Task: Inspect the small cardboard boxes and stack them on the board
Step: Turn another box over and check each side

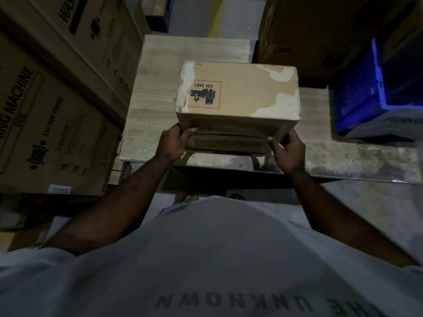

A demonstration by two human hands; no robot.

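Note:
A small cardboard box (247,92) with a red-bordered "UN 3481" battery label and torn pale patches sits in the middle of the view, over the wooden board (158,72). My left hand (175,140) grips its near left bottom corner, thumb on the front face. My right hand (287,149) grips the near right bottom corner. Beneath the box, at its near edge, another flat box (226,143) shows between my hands. Whether the top box rests on it or is held just above it, I cannot tell.
Large washing-machine cartons (57,106) stand tight along the left. Another big carton (320,35) is at the back right. A blue plastic crate (366,92) sits at the right on the board. Grey floor (366,213) lies in front of the board.

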